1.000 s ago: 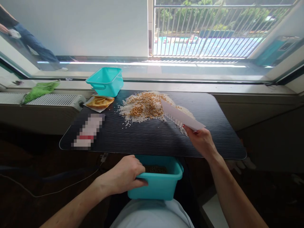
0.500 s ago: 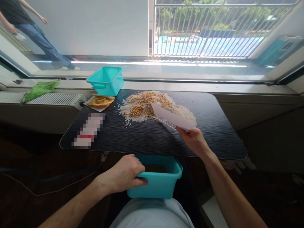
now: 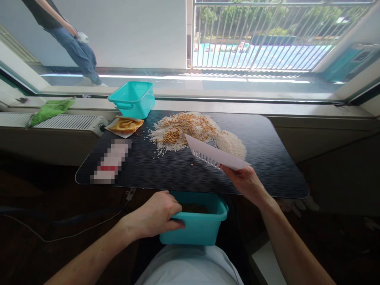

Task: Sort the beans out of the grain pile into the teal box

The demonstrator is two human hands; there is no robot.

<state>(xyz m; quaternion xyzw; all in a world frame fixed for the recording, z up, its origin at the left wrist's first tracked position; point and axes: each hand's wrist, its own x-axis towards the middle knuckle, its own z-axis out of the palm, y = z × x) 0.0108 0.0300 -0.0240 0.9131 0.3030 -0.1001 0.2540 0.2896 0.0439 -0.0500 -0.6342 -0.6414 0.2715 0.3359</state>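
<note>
My left hand (image 3: 154, 219) grips the rim of a teal tub (image 3: 204, 229) held in my lap below the table's near edge; dark beans lie inside it. My right hand (image 3: 246, 183) holds a white comb-edged scraper (image 3: 215, 156), its toothed edge down on the black table (image 3: 267, 170) just in front of a heap of white rice mixed with yellow beans (image 3: 190, 132). One stray bean lies by the scraper's teeth.
A second teal tub (image 3: 133, 99) stands at the table's far left corner, beside a yellow cloth on paper (image 3: 126, 126). A green cloth (image 3: 50, 111) lies on the radiator. Behind the window glass a person (image 3: 65, 35) walks on the balcony.
My right hand has drawn the scraper leftward and toward me, out of the heap onto bare table. The person outside has moved right.
</note>
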